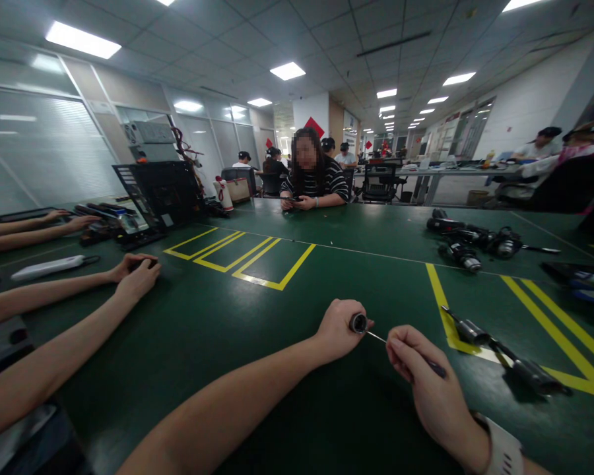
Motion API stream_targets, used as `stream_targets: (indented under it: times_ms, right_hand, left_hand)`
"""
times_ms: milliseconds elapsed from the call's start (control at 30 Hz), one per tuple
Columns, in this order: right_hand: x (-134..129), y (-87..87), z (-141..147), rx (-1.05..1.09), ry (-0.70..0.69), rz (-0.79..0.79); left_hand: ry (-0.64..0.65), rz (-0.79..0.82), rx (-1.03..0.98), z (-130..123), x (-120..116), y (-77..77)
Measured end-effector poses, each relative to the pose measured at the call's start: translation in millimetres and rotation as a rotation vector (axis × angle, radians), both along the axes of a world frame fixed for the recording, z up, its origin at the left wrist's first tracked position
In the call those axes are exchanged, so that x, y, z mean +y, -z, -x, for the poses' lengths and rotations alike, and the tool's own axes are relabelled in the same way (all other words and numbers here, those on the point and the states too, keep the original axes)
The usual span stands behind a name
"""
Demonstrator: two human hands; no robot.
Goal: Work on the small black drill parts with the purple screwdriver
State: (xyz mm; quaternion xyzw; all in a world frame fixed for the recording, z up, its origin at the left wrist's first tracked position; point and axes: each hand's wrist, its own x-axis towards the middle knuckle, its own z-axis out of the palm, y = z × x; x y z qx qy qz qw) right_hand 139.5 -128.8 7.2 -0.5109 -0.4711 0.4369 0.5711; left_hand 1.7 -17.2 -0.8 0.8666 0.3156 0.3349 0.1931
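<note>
Plainly, the dark hollow cylinder (359, 322) is clamped in the worker's left hand (340, 330), hollow end showing; the right hand (420, 369) grips a screwdriver-like tool (436, 368), its thin shaft pointing at the left fingers; whether the tip touches the cylinder I cannot tell. Risk noted: a slack left grip or a sideways push could let the tip skid into those fingers; the round body could also turn in the grasp. Position: the cylinder sits at the left hand's inner side, facing the right hand; the hands are near each other, not touching, over the green tabletop (257, 316). Right of them, metal spindle assemblies (537, 377) lie by yellow tape (438, 297); farther off rest black-and-silver parts (505, 243); leftward, a co-worker's hands (139, 280) are together; opposite sits a person in a striped top (334, 181).
</note>
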Motion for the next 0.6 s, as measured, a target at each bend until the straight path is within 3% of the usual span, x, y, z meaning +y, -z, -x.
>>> stream_targets:
  times_ms: [433,600]
  right_hand:
    - [2.8,-13.8,6.2,0.368,0.011,0.066]
    - [2.1,-11.3,4.6,0.244,0.052,0.032]
  left_hand:
    - [0.101,0.07,-0.041,-0.1,1.7,-0.6]
    - [0.044,0.036,0.011,0.0,0.0,-3.7]
